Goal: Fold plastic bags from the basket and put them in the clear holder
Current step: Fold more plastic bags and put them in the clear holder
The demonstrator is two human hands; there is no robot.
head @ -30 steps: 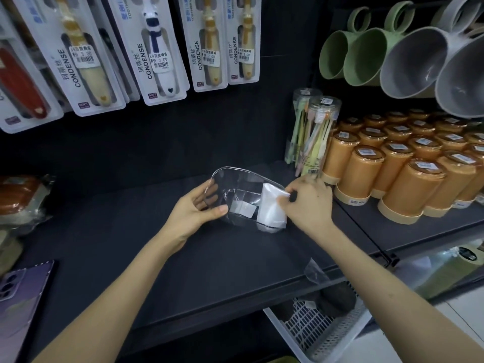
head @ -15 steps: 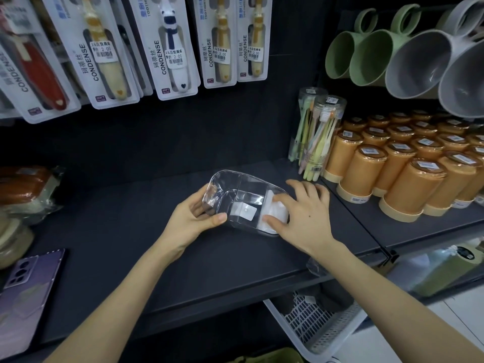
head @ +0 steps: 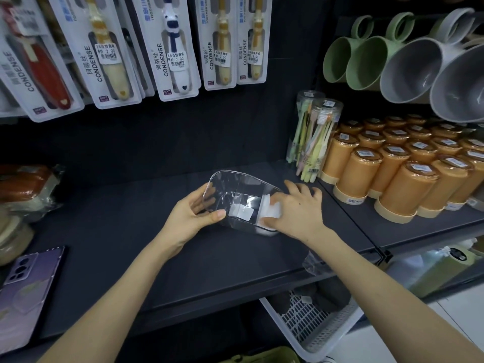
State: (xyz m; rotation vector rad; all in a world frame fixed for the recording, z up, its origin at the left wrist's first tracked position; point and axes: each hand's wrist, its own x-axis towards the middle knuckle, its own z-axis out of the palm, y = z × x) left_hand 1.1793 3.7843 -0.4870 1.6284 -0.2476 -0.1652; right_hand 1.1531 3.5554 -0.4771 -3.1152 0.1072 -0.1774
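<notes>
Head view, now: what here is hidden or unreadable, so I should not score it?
Head view only.
- Bag: mostly under the right hand; its folds are hidden.
- Basket: the shelf covers much of it; its contents cannot be made out.
- Sticker on the holder: too small to read.
- Left hand: its fingers sit behind the holder's wall, blurred by it.

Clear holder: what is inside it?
A folded white bag at its right end, pressed by the right hand, which covers part of it; whether more bags lie beneath cannot be seen. The left hand grips the holder.
</notes>
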